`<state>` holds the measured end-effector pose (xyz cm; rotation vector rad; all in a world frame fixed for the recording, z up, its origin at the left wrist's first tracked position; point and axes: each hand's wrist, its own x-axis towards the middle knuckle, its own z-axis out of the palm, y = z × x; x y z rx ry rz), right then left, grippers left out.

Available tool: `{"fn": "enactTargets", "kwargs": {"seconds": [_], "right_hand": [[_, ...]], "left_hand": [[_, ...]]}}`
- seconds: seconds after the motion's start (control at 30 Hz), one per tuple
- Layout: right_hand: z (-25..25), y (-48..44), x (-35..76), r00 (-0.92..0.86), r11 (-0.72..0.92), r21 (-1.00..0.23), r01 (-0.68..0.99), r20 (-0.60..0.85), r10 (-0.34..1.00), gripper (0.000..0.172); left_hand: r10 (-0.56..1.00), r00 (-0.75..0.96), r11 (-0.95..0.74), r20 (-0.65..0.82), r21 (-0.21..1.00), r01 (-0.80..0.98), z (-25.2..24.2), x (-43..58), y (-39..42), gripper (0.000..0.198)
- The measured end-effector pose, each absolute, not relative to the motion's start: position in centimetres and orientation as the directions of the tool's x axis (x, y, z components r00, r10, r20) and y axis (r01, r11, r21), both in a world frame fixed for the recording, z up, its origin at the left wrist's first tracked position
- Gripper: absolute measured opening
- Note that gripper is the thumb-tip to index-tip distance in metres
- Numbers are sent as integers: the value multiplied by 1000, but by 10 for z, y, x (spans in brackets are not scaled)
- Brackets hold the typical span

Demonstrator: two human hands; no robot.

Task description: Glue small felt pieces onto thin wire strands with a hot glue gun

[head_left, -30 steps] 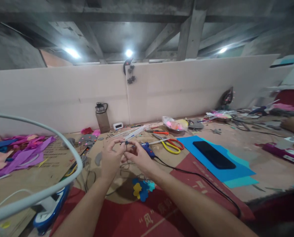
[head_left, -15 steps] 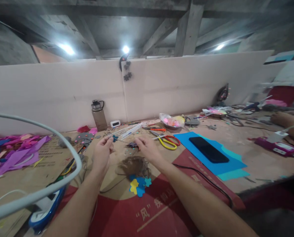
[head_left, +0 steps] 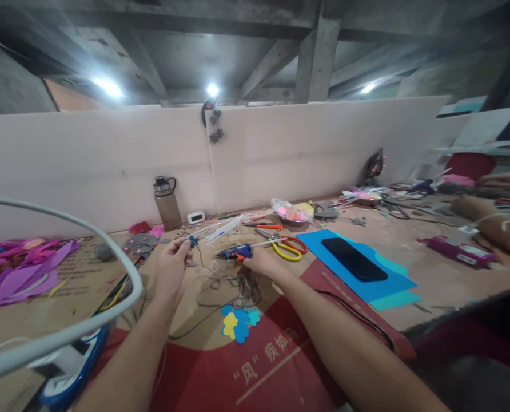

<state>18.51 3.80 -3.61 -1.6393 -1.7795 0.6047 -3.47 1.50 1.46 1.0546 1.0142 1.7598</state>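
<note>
Left-hand grip [head_left: 172, 263] pinches a small dark-blue cutout [head_left: 194, 242], with thin cord [head_left: 200, 258] trailing from it; right-hand grip [head_left: 262, 262] grasps the blue glue gun [head_left: 238, 251] by its handle. Loose cord coils [head_left: 250, 293] and a cluster of blue, yellow and turquoise cutouts [head_left: 240, 332] lie between the forearms [head_left: 147, 335] on cardboard [head_left: 203, 375].
</note>
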Motion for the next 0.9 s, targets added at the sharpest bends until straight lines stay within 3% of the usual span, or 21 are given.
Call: {"fn": "enactTargets", "kwargs": {"seconds": [0.13,0.23,0.37,0.47,0.53,0.7,0.9], "right_hand": [[-23,36,188,-4,29,-714,699,38,999,15],[-14,31,184,69,45,-805,592,106,992,20],[-1,13,170,72,232,-917,326,269,960,29],[10,-5,160,-65,383,-918,108,378,924,28],[14,-14,156,-139,449,-892,50,439,887,24],[12,-22,154,-235,483,-868,117,448,863,20],[11,-22,153,-223,502,-819,277,454,863,18]], "left_hand": [[922,-300,-328,245,906,-268,13,-36,15,27],[921,-307,-331,239,897,-292,10,-38,17,28],[926,-316,-317,208,881,-351,9,-39,18,29],[929,-331,-293,165,875,-385,11,-37,16,30],[935,-326,-270,142,880,-390,13,-35,14,31],[935,-332,-235,120,914,-330,16,-33,7,34],[934,-336,-232,126,926,-299,15,-33,6,36]]}}
